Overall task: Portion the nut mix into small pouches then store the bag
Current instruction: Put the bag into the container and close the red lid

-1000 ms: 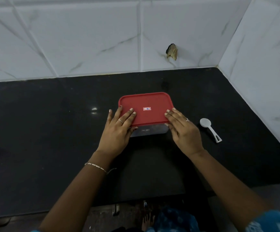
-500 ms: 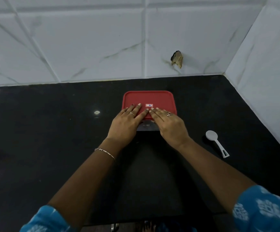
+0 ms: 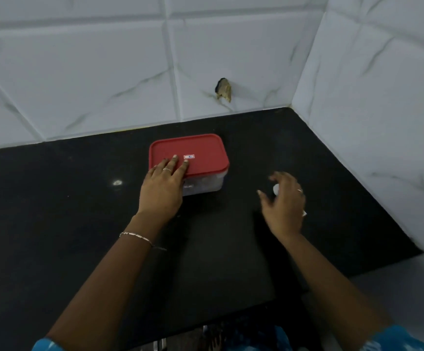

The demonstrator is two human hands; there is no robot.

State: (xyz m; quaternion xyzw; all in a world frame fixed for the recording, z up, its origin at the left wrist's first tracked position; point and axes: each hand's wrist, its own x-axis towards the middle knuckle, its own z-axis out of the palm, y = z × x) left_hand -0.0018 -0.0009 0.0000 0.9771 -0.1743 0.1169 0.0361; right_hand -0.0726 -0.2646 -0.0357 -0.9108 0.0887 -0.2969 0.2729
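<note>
Broadly, a black countertop (image 3: pixel 53 224) meets white marble-look wall tiles (image 3: pixel 79 72) in a corner. Near the back wall sits a clear container (image 3: pixel 203 186), its red lid (image 3: pixel 200 150) on. The left hand (image 3: pixel 162 188) lies flat, fingers spread on the lid. The right hand (image 3: pixel 284 201) hovers open, fingers loosely curled, over a mostly hidden white spoon (image 3: pixel 276 190).
</note>
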